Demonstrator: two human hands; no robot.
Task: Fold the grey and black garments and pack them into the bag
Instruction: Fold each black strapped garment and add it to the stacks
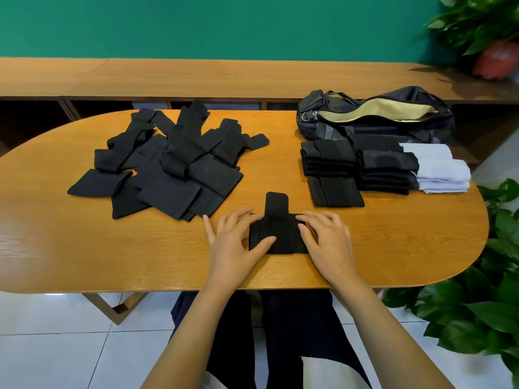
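A small black garment (276, 226) lies partly folded near the table's front edge, one end sticking out toward the far side. My left hand (234, 238) holds its left edge, thumb on top and fingers on the upper corner. My right hand (325, 237) covers its right edge with curled fingers. A loose pile of unfolded black garments (174, 164) sprawls at the left. Folded black stacks (356, 167) and pale grey folded pieces (441, 169) sit at the right, in front of the black bag (376, 113), which lies unzipped showing a tan lining.
The oval wooden table (84, 248) stands before a long wooden bench (196, 77) and a green wall. Leafy plants (483, 304) crowd the right side, and a potted plant (494, 57) sits on the bench at far right. White tiled floor lies below.
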